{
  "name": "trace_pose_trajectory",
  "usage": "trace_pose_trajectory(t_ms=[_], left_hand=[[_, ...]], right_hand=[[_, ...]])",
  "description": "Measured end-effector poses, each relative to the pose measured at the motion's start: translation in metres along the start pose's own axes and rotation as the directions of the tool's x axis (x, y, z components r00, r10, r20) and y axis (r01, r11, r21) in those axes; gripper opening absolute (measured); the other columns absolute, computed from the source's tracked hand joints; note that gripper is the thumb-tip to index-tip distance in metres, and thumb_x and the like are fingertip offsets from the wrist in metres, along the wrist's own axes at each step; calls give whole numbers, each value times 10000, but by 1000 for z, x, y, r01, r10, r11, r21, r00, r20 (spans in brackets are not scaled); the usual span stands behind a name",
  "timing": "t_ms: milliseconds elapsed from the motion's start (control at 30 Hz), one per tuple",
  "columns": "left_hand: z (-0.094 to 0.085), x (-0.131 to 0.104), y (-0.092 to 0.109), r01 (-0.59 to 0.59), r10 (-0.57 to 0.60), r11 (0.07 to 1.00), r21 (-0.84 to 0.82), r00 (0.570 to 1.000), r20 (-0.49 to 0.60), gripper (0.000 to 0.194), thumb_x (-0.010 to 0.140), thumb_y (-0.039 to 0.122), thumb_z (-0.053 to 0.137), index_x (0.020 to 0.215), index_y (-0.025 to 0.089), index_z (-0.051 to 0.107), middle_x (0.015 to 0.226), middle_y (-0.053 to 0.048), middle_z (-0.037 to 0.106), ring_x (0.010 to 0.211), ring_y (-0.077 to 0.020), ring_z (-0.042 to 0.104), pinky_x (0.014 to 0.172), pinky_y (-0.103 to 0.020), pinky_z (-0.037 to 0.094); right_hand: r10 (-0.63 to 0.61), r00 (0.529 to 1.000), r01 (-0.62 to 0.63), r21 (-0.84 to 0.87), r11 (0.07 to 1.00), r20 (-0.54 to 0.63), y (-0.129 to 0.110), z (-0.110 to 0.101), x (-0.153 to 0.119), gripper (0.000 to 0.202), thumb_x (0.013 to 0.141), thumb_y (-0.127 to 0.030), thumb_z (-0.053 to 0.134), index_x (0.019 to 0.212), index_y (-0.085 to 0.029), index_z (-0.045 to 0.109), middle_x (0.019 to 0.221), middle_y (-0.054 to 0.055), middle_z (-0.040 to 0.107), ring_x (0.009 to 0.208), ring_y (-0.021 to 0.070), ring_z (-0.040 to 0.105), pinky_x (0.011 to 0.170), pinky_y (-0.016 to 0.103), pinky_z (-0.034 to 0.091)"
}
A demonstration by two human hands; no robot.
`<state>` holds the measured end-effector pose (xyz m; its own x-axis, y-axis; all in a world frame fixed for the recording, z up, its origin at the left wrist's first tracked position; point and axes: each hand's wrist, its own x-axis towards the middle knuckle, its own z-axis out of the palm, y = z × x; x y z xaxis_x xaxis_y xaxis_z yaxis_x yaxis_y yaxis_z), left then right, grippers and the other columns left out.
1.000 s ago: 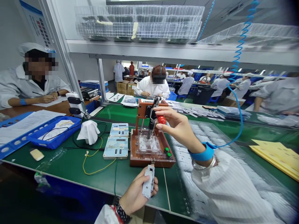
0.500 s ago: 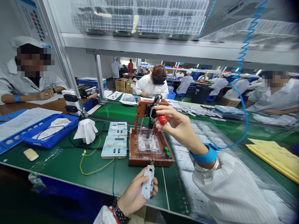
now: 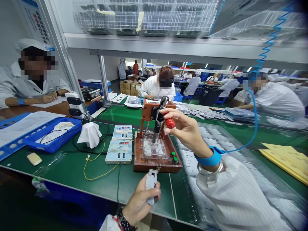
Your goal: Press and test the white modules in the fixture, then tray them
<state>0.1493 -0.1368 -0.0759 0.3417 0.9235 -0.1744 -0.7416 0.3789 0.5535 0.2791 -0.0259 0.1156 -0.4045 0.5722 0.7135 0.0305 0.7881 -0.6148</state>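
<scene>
My right hand [image 3: 184,128] is closed around the red-tipped lever handle [image 3: 170,123] of a toggle-clamp test fixture [image 3: 157,166]. The fixture's clear plate [image 3: 154,150] lies over white circuit boards in its brown base. Two green buttons [image 3: 174,157] sit at the base's right front. Below the fixture, my left hand [image 3: 141,195] grips white circuit boards [image 3: 151,183], seemingly stacked, with the thumb across them. Left of the fixture, two meter boxes [image 3: 119,150] show lit red digits.
Trays of white boards [image 3: 209,160] lie to the right, with yellow sheets [image 3: 286,160] beyond. At left are a blue tray [image 3: 53,146], a white cloth [image 3: 89,134] and loose cables. A coiled blue cord [image 3: 256,118] runs to my right wrist strap. Co-workers sit around.
Red digits have lit on the meter boxes. My left thumb has shifted across the boards, which tilt differently. My right hand stays on the lever. The view has shifted slightly.
</scene>
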Motion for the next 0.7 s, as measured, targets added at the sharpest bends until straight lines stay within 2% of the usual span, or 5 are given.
trace_pose_trajectory(t_ms=[200, 333, 500, 600, 700], left_hand=[[-1, -1, -1, -15, 16, 1000, 8, 1000, -7, 507, 555, 126, 817, 986, 126, 551, 731, -6, 578, 593, -87, 488, 576, -217, 345], [-1, -1, -1, -15, 15, 1000, -16, 1000, 11, 462, 590, 135, 803, 968, 127, 537, 722, -2, 575, 581, -82, 486, 584, -221, 345], [-1, 2, -1, -18, 19, 999, -35, 1000, 15, 458, 586, 135, 803, 954, 126, 531, 701, 5, 566, 554, -72, 460, 553, -217, 312], [2, 2, 0, -26, 26, 999, -26, 1000, 4, 470, 570, 141, 810, 948, 121, 530, 682, 11, 556, 540, -66, 442, 546, -215, 303], [4, 1, 2, -22, 21, 1000, -18, 999, -29, 493, 566, 144, 810, 965, 124, 520, 685, 16, 551, 543, -63, 438, 562, -213, 309]], right_hand=[[-70, 996, 76, -123, 990, 49, -2, -7, 0, 237, 764, -301, 702, 964, -237, 592, 1166, 60, 598, 1126, 240, 528, 901, 396, 466], [-101, 995, 100, -234, 967, 9, -21, -10, 9, 247, 783, -413, 669, 943, -234, 607, 1068, 52, 644, 1046, 242, 576, 898, 422, 472], [-60, 989, 27, -235, 972, -134, -43, -19, 70, 308, 872, -451, 521, 827, -156, 598, 700, 9, 634, 676, 120, 628, 660, 270, 491], [53, 985, -78, -152, 985, -163, -26, -28, 117, 270, 915, -369, 465, 900, -120, 568, 606, -37, 561, 598, 85, 601, 597, 233, 450], [93, 967, -162, -290, 943, -238, 1, -31, 139, 161, 863, -282, 567, 844, -123, 574, 670, -12, 584, 664, 121, 594, 659, 279, 464]])
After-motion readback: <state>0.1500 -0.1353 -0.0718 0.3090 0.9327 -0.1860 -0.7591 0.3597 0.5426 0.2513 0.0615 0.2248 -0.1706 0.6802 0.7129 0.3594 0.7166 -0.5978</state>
